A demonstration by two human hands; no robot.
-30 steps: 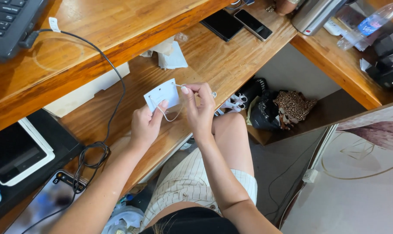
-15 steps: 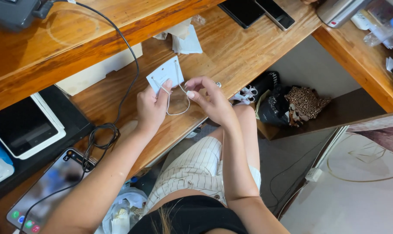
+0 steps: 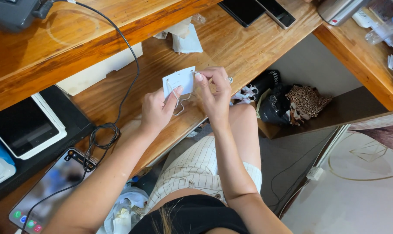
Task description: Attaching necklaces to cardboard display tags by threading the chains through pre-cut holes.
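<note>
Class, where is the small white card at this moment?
In the head view, the white card is near the centre, pinched between the left hand and right hand, above the wooden desk.

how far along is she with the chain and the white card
Done: a thin chain already hangs in a loop from the white card. In hand: the left hand steadies the card, the right hand pinches its top edge. Left: whether it is fastened cannot be told.

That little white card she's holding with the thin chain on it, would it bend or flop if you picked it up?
The white card probably stays fairly stiff: it keeps flat though the left hand and right hand pinch only its edges. It looks thin, so likely light and easy to crease. The thin chain droops in a loop below, so it would likely dangle and swing.
</note>
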